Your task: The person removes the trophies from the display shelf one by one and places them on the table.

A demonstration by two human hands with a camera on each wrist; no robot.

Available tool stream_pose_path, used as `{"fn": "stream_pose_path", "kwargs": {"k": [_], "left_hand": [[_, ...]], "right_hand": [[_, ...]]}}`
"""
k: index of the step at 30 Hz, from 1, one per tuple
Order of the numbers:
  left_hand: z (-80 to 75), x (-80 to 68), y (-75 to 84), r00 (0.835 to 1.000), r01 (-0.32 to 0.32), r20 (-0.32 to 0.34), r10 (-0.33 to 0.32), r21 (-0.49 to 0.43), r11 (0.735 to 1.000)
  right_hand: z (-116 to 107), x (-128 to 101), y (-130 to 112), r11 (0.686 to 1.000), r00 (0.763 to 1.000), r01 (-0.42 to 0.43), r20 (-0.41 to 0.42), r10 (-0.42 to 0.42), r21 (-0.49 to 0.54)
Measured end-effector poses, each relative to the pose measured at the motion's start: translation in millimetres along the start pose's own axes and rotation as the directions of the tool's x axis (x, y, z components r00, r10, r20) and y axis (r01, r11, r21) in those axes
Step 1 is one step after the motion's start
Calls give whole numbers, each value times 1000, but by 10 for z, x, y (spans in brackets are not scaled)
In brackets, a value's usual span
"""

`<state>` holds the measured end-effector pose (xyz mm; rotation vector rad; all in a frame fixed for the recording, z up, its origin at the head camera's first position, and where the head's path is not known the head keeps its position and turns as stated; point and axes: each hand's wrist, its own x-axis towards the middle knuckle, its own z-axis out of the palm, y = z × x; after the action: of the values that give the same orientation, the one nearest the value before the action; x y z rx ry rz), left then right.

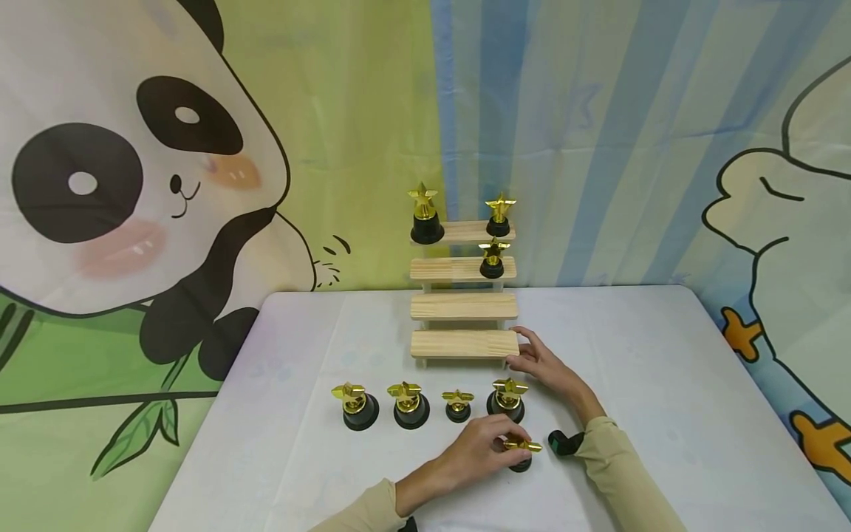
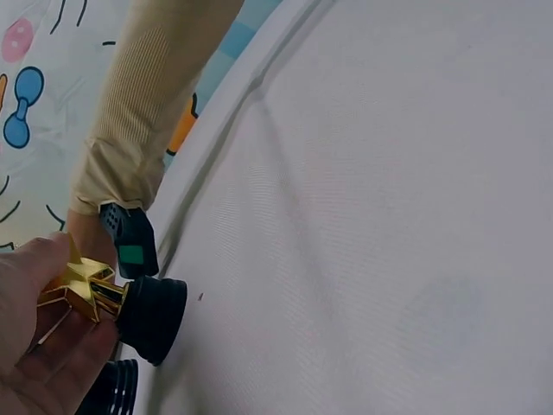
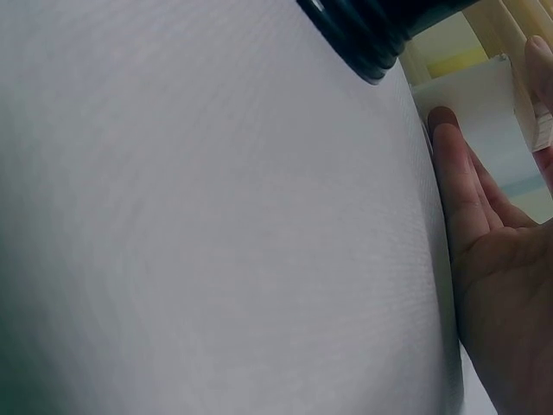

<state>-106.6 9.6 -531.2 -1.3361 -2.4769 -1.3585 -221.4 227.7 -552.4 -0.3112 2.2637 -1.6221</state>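
Note:
Bent over at the front of the table, my left hand (image 1: pixel 482 445) pinches a small gold star trophy (image 2: pixel 86 287) by its star between thumb and fingers. Its black round base (image 2: pixel 154 320) points away from the palm. My right hand (image 1: pixel 547 367) grips the right end of the lowest step of a wooden stepped display stand (image 1: pixel 464 343). In the right wrist view, its fingers (image 3: pixel 458 181) lie along the stand's white side support (image 3: pixel 475 108). The stand's top step carries a large star trophy (image 1: pixel 425 216) at left and a small one (image 1: pixel 499 216) at right; another small trophy (image 1: pixel 492 258) stands on the step below.
In a row before the stand are two large trophies (image 1: pixel 355 408) (image 1: pixel 408 406), a small trophy (image 1: pixel 457 406) and a further trophy (image 1: pixel 507 401) close to both hands. A white cloth covers the table (image 1: pixel 299 458). Printed curtains (image 1: pixel 359 133) hang behind it.

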Motion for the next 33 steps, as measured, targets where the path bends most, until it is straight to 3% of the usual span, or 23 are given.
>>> {"fn": "stream_pose_path", "kwargs": {"k": [19,26,33], "left_hand": [[27,-19,-21,1000,-15,-6,15,35,999],[22,-54,-17,999,-35,-12,36,98,995],[-58,-55,7,1000,-16,-17,16,28,999]], "right_hand": [[-1,-18,-32,1000,1000,14,4,-14,16],[7,-15,-2,1000,1000,12,7,-12,10],[19,-32,-24,1000,1000,9,6,-9,7]]}}
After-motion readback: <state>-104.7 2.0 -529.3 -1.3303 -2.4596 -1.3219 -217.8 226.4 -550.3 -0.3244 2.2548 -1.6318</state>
